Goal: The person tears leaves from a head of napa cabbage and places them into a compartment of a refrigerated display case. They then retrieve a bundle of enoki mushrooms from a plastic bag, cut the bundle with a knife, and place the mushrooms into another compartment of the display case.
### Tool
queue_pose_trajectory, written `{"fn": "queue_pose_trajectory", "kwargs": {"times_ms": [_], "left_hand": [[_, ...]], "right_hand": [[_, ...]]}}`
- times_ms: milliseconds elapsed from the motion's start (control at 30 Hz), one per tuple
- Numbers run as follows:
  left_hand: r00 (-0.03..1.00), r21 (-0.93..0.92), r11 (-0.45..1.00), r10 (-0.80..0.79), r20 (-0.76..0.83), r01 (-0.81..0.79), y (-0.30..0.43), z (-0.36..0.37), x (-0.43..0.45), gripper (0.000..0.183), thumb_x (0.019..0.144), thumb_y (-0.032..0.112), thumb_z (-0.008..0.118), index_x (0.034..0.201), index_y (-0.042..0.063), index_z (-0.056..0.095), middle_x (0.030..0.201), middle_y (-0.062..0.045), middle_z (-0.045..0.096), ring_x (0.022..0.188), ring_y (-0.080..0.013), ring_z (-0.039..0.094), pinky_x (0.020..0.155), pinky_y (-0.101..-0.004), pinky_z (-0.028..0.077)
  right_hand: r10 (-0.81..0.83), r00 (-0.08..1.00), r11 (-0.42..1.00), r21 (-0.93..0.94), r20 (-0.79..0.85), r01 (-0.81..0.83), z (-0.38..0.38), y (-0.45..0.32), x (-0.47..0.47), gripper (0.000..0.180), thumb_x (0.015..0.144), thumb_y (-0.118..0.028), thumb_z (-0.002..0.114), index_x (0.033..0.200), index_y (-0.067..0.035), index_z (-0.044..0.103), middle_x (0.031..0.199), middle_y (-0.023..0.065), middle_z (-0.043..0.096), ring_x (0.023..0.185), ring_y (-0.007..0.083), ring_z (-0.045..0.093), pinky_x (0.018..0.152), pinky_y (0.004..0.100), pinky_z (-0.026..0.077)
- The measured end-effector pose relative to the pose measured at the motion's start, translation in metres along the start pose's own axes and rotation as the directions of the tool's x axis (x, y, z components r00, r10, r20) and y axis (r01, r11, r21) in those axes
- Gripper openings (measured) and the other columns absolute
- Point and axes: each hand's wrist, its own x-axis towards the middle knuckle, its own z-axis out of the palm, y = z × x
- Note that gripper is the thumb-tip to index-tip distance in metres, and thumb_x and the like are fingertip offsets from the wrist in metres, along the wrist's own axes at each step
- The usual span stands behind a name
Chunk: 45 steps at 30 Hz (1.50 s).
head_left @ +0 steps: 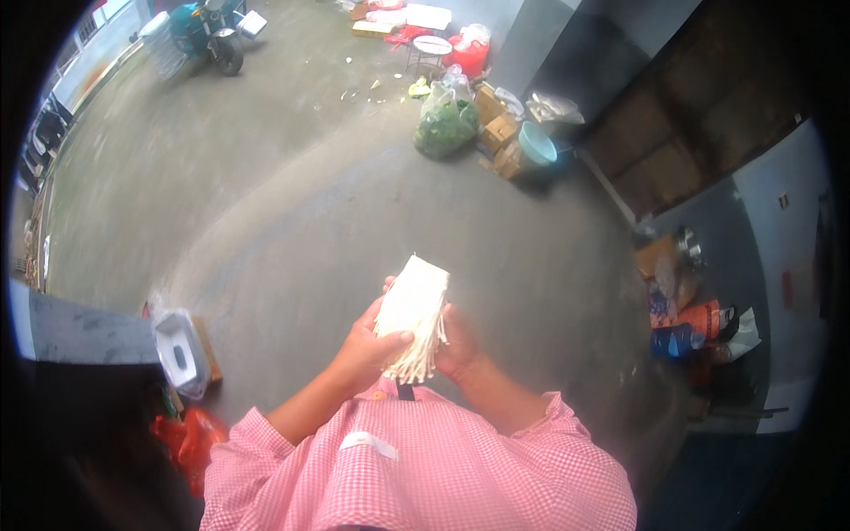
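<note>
A bundle of pale enoki mushrooms [415, 299] is held in front of my body, its flat, cut-looking end away from me and the thin stems with small caps towards my chest. My left hand [372, 345] grips it from the left, with the thumb lying across its top face. On the right side, my right hand [458, 342] is against the bundle, its fingers partly hidden behind it. Below are the pink checked clothes I wear.
A white foam tray in plastic [179, 355] and a red plastic bag [192, 441] lie at left. Ahead are a bag of green leaves [446, 126], cardboard boxes [499, 131], a light-blue basin [536, 143] and a stool [432, 46]. Mixed goods [694, 322] stand by the right wall.
</note>
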Motion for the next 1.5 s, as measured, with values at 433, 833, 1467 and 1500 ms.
{"fn": "queue_pose_trajectory", "kwargs": {"times_ms": [433, 833, 1467, 1500], "left_hand": [[0.966, 0.530, 0.846, -0.184, 0.181, 0.062, 0.226, -0.010, 0.383, 0.050, 0.082, 0.026, 0.063, 0.121, -0.002, 0.048, 0.098, -0.008, 0.059, 0.088, -0.0121, 0.056, 0.076, -0.0256, 0.046], [0.877, 0.521, 0.806, -0.436, 0.202, 0.281, 0.285, 0.003, 0.726, 0.029, 0.091, 0.022, 0.052, 0.109, 0.000, 0.058, 0.090, -0.005, 0.062, 0.078, -0.0099, 0.057, 0.071, -0.0232, 0.047], [0.816, 0.788, -0.214, -0.147, 0.559, -0.578, 0.163, -0.066, 1.547, 0.018, 0.081, 0.015, 0.051, 0.095, 0.011, 0.062, 0.099, -0.008, 0.061, 0.097, -0.0265, 0.056, 0.076, -0.0348, 0.047], [0.793, 0.740, -0.284, -0.248, 0.557, -0.609, 0.146, -0.068, 1.573, 0.020, 0.082, 0.013, 0.050, 0.098, 0.012, 0.062, 0.105, -0.007, 0.060, 0.103, -0.0249, 0.054, 0.080, -0.0344, 0.046]], "right_hand": [[-0.320, 0.947, 0.943, 0.094, -0.007, 0.319, -0.100, -0.213, 0.346, 0.060, 0.078, -0.035, 0.065, 0.126, -0.008, 0.042, 0.124, 0.0193, 0.048, 0.122, 0.0374, 0.040, 0.095, 0.0510, 0.041], [-0.486, 0.874, 0.858, 0.201, 0.023, 0.472, -0.254, -0.416, 0.551, 0.069, 0.081, -0.041, 0.063, 0.132, -0.008, 0.029, 0.099, 0.0109, 0.047, 0.097, 0.0295, 0.050, 0.094, 0.0478, 0.039], [-0.516, 0.609, 0.587, 0.269, -0.602, 0.763, -0.524, -0.520, 0.745, 0.073, 0.080, -0.046, 0.061, 0.135, -0.012, 0.027, 0.103, 0.0099, 0.045, 0.093, 0.0269, 0.044, 0.083, 0.0443, 0.039], [-0.523, 0.575, 0.542, 0.276, -0.629, 0.794, -0.532, -0.517, 0.761, 0.074, 0.080, -0.048, 0.061, 0.135, -0.012, 0.027, 0.104, 0.0099, 0.044, 0.094, 0.0270, 0.044, 0.083, 0.0447, 0.040]]}}
